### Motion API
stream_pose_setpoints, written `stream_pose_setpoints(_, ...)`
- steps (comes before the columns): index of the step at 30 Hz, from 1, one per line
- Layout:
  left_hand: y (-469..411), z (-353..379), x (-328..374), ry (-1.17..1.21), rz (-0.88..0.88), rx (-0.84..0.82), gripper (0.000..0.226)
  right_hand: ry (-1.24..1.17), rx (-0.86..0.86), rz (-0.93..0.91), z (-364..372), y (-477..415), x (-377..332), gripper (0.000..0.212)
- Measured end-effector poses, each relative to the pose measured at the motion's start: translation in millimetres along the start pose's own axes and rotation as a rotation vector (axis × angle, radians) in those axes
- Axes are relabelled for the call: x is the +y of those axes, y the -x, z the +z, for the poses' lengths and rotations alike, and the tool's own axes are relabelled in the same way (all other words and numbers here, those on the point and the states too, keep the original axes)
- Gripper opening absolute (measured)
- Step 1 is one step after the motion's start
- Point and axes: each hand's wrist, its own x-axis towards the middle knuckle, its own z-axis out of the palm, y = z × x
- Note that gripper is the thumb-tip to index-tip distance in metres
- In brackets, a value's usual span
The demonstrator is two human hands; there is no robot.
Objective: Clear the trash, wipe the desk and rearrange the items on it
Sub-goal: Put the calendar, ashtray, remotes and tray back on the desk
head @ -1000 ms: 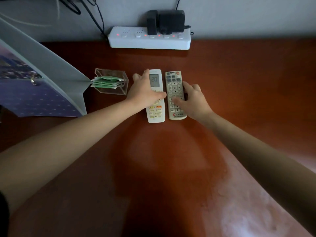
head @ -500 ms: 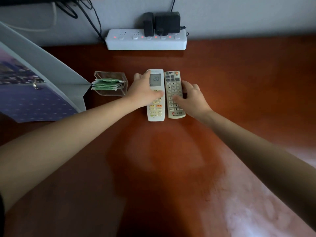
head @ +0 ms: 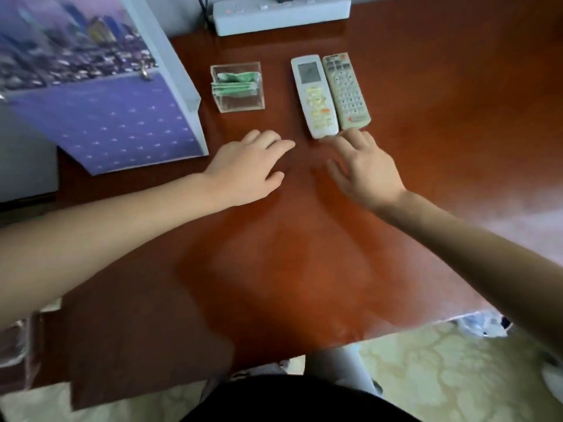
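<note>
Both hands empty. Left hand (head: 246, 170) rests on the surface (head: 274, 269), fingers relaxed and loosely straight, between the clear box (head: 237, 102) and the remotes, apart from both. Right hand (head: 367, 173) is spread open, fingertips (head: 350, 137) at the near end of the grey TV remote (head: 347, 91); touching or just short, cannot tell. White air-con remote (head: 315, 95) lies right against the grey one, side by side and slightly slanted, in front of the power strip (head: 280, 10).

Risks:
- The surface is glossy, so a stray nudge from the right fingertips probably skews the pair or slides it toward the strip.
- A left-hand sweep could clip the light box and spill its green packets (head: 234, 83).
- The desk calendar (head: 100, 117) stands just beside the box, so a bump may topple it.
</note>
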Motion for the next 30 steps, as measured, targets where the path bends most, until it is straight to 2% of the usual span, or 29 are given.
stream_pose_setpoints(3,44.3,11.5,-14.1,-0.173,0.120,-0.006,0.062,0.148,-0.015,0.010,16.1,40.8,-42.7,0.045)
stream_pose_setpoints(8,119.3,24.1,-25.0,-0.216,0.220,-0.026,0.062,0.220,-0.059,0.220,45.0,105.3,-122.6,0.046)
stream_pose_setpoints(14,198.0,25.7,-17.9,-0.202,0.362,-0.083,0.059,0.173,-0.007,0.399,55.6,174.8,-213.1,0.040)
stream_pose_setpoints(21,290.8,47.6,-25.7,-0.195,0.526,-0.055,0.055,0.121,-0.005,0.525,78.5,235.7,-298.7,0.043)
stream_pose_setpoints(26,366.2,78.2,-51.0,-0.211,0.630,-0.030,0.053,0.108,-0.019,0.584,113.1,272.1,-374.4,0.046)
stream_pose_setpoints(30,435.5,106.7,-90.8,-0.187,0.642,-0.037,0.052,0.088,-0.037,0.626,156.3,297.9,-439.9,0.048)
